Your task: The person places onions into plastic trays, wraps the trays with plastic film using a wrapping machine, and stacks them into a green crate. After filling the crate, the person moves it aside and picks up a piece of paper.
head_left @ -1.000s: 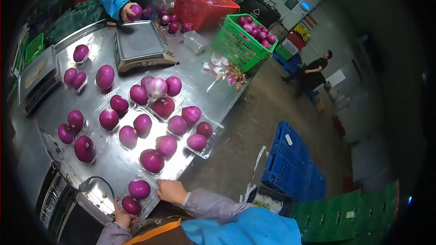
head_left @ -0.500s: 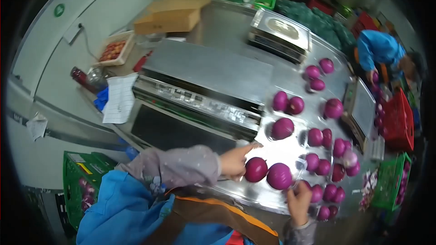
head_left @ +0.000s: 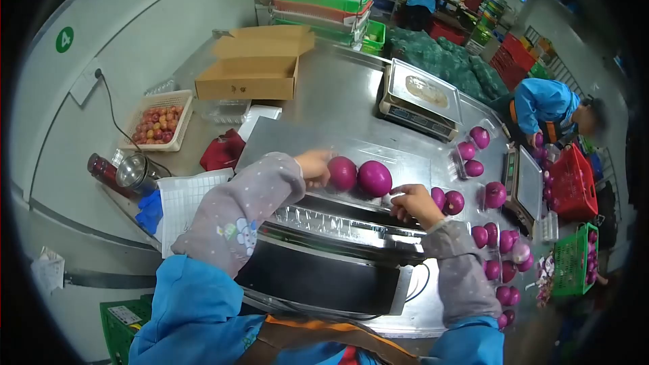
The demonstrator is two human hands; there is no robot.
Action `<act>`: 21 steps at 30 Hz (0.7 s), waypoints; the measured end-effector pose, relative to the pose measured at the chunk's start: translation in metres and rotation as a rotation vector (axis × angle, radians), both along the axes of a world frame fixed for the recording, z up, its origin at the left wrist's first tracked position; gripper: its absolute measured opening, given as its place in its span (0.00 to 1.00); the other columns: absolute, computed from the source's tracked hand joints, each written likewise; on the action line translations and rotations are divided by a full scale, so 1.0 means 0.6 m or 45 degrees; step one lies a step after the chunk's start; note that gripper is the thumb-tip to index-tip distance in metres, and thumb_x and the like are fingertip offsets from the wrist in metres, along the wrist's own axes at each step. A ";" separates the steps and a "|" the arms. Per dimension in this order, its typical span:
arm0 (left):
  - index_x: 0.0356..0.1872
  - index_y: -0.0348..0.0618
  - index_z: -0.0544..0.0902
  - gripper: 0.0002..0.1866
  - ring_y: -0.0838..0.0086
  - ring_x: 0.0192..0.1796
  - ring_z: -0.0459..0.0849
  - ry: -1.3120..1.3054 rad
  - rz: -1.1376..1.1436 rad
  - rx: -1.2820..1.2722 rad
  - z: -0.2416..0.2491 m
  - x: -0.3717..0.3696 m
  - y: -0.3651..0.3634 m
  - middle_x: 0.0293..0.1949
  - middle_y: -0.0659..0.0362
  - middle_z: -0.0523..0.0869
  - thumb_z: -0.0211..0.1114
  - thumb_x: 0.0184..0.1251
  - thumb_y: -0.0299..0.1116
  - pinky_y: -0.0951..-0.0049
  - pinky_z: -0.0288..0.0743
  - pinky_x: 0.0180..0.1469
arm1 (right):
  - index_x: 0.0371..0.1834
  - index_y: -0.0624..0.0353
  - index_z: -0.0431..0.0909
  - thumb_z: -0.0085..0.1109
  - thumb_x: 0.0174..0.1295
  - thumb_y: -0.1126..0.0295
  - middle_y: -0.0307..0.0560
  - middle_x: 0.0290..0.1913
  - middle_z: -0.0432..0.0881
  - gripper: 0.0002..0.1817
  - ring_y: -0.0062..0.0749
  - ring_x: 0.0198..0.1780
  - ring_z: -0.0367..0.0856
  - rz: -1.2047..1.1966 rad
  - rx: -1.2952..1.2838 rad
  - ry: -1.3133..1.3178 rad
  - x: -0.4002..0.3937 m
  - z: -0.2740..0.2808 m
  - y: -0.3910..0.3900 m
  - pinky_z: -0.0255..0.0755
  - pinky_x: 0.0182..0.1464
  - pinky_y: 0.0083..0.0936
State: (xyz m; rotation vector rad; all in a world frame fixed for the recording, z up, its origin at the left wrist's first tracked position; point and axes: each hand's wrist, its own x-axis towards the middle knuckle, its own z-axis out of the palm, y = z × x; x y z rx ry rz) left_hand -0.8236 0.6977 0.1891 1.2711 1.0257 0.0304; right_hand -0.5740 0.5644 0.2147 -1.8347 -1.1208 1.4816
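Note:
Two large red onions [head_left: 374, 178] sit side by side above the flat metal top of a film-wrapping machine [head_left: 345, 224], between my hands. My left hand [head_left: 314, 166] closes on the left end of their clear tray, which barely shows. At the other end, my right hand [head_left: 416, 204] has its fingers curled by the tray's edge; a pale, shiny bit, tray or film, shows at the fingertips. Clear film lies crumpled along the machine's slot, and a black plate [head_left: 318, 274] is on the side nearer me.
Several paired red onions [head_left: 495, 195] stand at the right. Scales [head_left: 419, 98], an open cardboard box [head_left: 250, 74] and a basket of small reddish fruit [head_left: 159, 122] are farther back. A co-worker [head_left: 547, 108] bends beside a red crate [head_left: 573, 182].
Both hands and the two onions have moved from the table at the machine's right to above its flat top. The view has shifted, showing more of the room's far end.

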 end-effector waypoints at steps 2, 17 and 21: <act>0.65 0.57 0.61 0.39 0.78 0.17 0.74 -0.018 0.024 0.000 -0.004 -0.020 -0.010 0.18 0.59 0.77 0.55 0.46 0.18 0.79 0.66 0.18 | 0.47 0.72 0.73 0.54 0.53 0.73 0.54 0.22 0.79 0.19 0.32 0.20 0.78 0.028 -0.022 -0.052 0.020 0.035 -0.019 0.72 0.23 0.24; 0.45 0.59 0.82 0.13 0.70 0.30 0.71 0.178 -0.561 1.432 0.022 -0.205 -0.149 0.21 0.63 0.74 0.60 0.58 0.37 0.71 0.63 0.35 | 0.26 0.65 0.73 0.54 0.53 0.82 0.44 0.34 0.76 0.01 0.28 0.35 0.79 0.168 0.442 -0.324 0.060 -0.030 -0.178 0.73 0.35 0.24; 0.47 0.42 0.80 0.17 0.70 0.26 0.81 -0.371 -0.122 0.387 0.133 -0.258 -0.157 0.27 0.57 0.84 0.52 0.67 0.41 0.73 0.73 0.35 | 0.26 0.63 0.68 0.51 0.58 0.78 0.52 0.40 0.77 0.05 0.39 0.37 0.82 0.131 0.485 0.224 0.137 0.068 -0.215 0.76 0.40 0.29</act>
